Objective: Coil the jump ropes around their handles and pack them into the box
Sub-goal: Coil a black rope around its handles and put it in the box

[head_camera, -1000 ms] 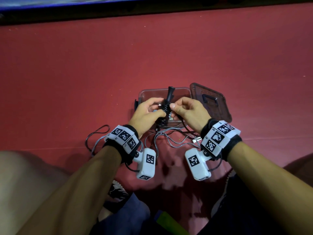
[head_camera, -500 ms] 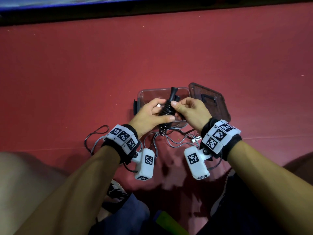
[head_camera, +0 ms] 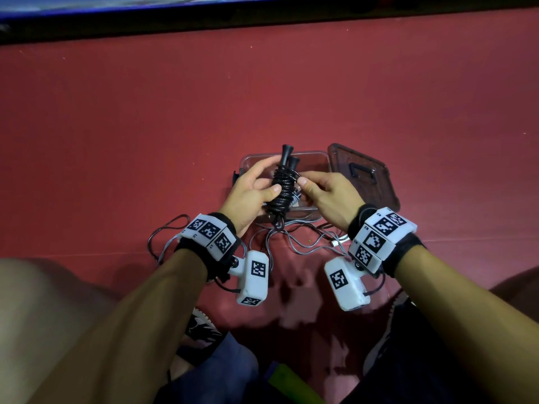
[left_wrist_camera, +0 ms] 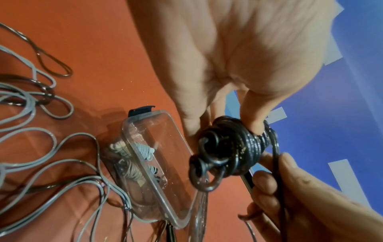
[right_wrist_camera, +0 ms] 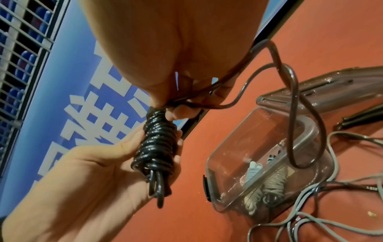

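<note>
Red floor (head_camera: 145, 126) below a blue banner (right_wrist_camera: 68, 91); left hand (head_camera: 248, 193) around black coiled rope (head_camera: 281, 191), right hand (head_camera: 326, 191) pinching its loose end.

— What's different from a second ago on my feed?

— The black jump rope coiled around its two black handles (head_camera: 281, 186) now leans to the upper right, and both knobbed handle tips show; before I saw one.

— And the hands?

— My left hand (head_camera: 250, 193) has opened out, thumb across the coil's lower part. My right hand (head_camera: 326, 193) slid rightward, pinching the loose black cord beside the bundle.
</note>
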The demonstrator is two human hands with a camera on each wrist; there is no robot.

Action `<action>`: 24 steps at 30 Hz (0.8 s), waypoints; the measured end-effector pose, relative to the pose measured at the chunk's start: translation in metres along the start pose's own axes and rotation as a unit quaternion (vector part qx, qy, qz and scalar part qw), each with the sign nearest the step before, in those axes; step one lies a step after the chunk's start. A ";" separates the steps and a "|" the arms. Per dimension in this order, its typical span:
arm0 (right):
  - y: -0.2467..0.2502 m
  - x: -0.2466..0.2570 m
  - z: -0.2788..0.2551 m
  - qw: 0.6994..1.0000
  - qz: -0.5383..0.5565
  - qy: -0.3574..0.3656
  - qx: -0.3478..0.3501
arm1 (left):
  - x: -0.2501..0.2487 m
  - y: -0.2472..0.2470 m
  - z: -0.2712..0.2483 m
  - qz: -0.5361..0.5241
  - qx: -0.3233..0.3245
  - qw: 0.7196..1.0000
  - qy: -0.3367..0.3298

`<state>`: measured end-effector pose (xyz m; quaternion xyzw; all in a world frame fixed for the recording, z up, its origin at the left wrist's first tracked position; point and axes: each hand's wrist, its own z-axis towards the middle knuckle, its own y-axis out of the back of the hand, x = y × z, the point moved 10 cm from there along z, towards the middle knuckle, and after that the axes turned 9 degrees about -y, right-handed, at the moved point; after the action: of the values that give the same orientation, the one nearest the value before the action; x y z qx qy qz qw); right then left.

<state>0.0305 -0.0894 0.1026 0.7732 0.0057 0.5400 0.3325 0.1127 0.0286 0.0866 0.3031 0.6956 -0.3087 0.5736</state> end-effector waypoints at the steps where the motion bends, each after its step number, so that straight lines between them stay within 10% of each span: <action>1: 0.002 0.001 -0.001 1.000 0.006 0.000 -0.006 | 0.000 0.000 0.000 -0.007 0.000 1.000 0.004; 15: 0.008 -0.002 0.000 0.999 -0.004 -0.007 -0.034 | 0.004 -0.005 0.002 -0.052 0.029 0.998 0.027; 24: -0.002 -0.009 0.001 0.999 -0.026 -0.014 -0.015 | -0.002 0.000 0.006 0.094 -0.006 0.994 -0.048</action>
<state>0.0284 -0.0916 0.0943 0.7755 0.0129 0.5200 0.3579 0.1173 0.0237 0.0876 0.3490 0.6376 -0.2632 0.6343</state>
